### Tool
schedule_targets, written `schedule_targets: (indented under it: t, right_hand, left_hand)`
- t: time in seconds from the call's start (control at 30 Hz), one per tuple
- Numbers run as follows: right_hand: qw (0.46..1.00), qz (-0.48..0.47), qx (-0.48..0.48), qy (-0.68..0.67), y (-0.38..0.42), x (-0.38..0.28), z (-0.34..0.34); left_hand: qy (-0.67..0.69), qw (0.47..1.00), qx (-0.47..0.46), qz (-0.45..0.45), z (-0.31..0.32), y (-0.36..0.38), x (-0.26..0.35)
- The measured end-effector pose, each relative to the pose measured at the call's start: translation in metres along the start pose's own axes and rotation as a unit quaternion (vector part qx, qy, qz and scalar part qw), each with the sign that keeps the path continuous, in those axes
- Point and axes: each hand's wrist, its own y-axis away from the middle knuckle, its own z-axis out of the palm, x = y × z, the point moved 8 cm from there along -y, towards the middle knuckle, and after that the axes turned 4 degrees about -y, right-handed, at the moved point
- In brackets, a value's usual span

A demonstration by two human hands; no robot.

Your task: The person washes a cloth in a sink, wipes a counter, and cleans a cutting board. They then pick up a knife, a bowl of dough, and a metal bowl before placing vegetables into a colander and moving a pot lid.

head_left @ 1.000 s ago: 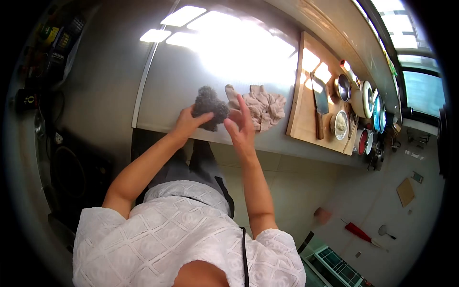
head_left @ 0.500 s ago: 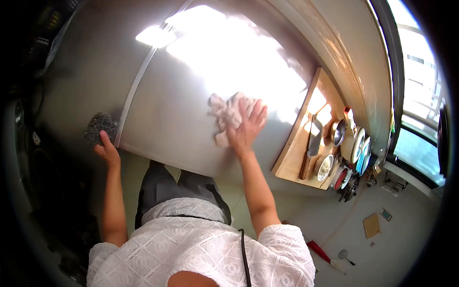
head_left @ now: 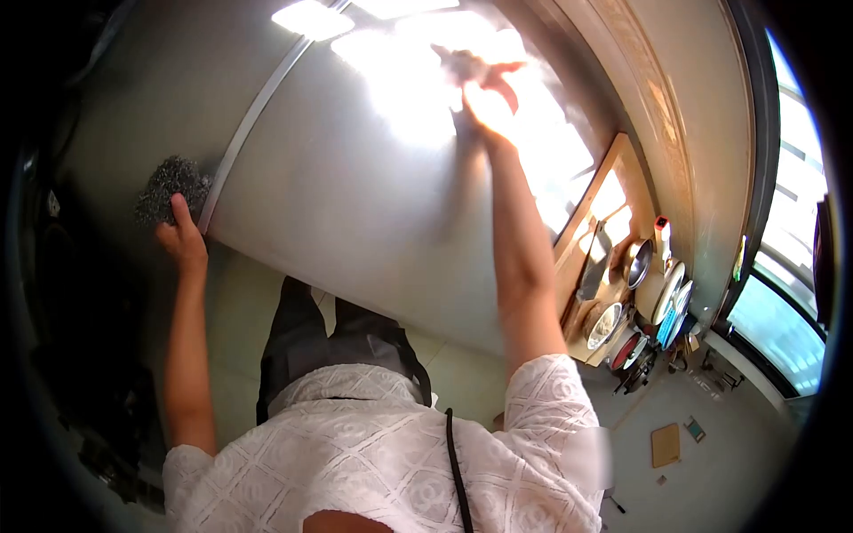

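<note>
Bright glare covers the far part of the metal countertop (head_left: 338, 195). Inside it, my right hand (head_left: 490, 102) reaches out and presses a crumpled cloth (head_left: 462, 66) to the surface; glare washes out part of both. At the left, my left hand (head_left: 184, 235) grips a grey steel wool scourer (head_left: 169, 188), thumb on top and the other fingers hidden beneath. The scourer is beside a raised metal strip (head_left: 253, 118) that crosses the counter.
On the right, a wooden cutting board (head_left: 613, 164) bears a cleaver (head_left: 593, 262), a metal bowl (head_left: 638, 262) and a bowl with pale contents (head_left: 604, 325). Plates and lidded pots crowd behind it. A window (head_left: 782, 293) is at far right; dark appliances line the left.
My right hand has pushed the cloth away from me, from mid-counter into the glare, and the arm is straighter. My left hand keeps its hold on the scourer by the strip.
</note>
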Motion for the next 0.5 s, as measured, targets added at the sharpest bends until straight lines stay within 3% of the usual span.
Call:
schedule_targets:
  t: [0.03,0.07,0.1,0.13,0.17,0.23,0.27,0.37,0.4,0.43,0.47,0.5]
  right_hand:
    - [0.957,0.059,-0.153,0.241,0.025,-0.021,0.044]
    - [0.987,-0.134,0.072,0.042,0.056,-0.083,0.031]
    - [0.983,-0.158,0.053,0.075,0.086,-0.109,0.061]
    - [0.966,-0.255,0.044,0.023,0.116,-0.139,0.074]
    - [0.962,-0.267,-0.018,0.053,0.141,-0.145,0.09]
    - [0.963,-0.26,-0.03,0.056,0.177,-0.125,0.086]
    - [0.964,-0.231,-0.011,0.131,0.186,-0.102,0.077]
    - [0.948,-0.077,0.194,0.24,0.198,-0.003,0.012]
    - [0.944,-0.055,0.253,0.206,0.195,0.043,-0.017]
    - [0.97,0.102,0.221,-0.011,0.177,0.055,-0.038]
    - [0.911,0.292,0.29,0.034,0.175,0.144,-0.055]
    - [0.913,0.261,0.271,-0.158,0.127,0.236,-0.061]
  left_hand:
    - [-0.104,0.987,-0.079,-0.096,0.0,0.001,-0.024]
    - [-0.103,0.987,-0.078,-0.096,-0.003,0.003,-0.018]
    - [-0.062,0.993,-0.069,-0.069,0.0,0.003,-0.003]
    - [-0.023,0.997,-0.058,-0.04,0.001,0.0,0.009]
    - [0.014,0.998,-0.047,-0.024,0.002,-0.001,0.01]
    - [0.053,0.997,-0.046,-0.009,0.003,-0.004,0.011]
    - [0.088,0.995,-0.049,0.003,0.003,-0.002,0.011]
    - [0.125,0.991,-0.038,0.034,0.003,0.0,0.011]
    - [0.122,0.992,-0.028,0.022,0.0,0.001,0.009]
    - [0.131,0.991,-0.034,0.025,0.0,0.003,0.012]
    - [0.141,0.989,-0.041,0.029,0.002,0.002,0.014]
    - [0.142,0.989,-0.034,0.017,0.002,0.002,0.013]
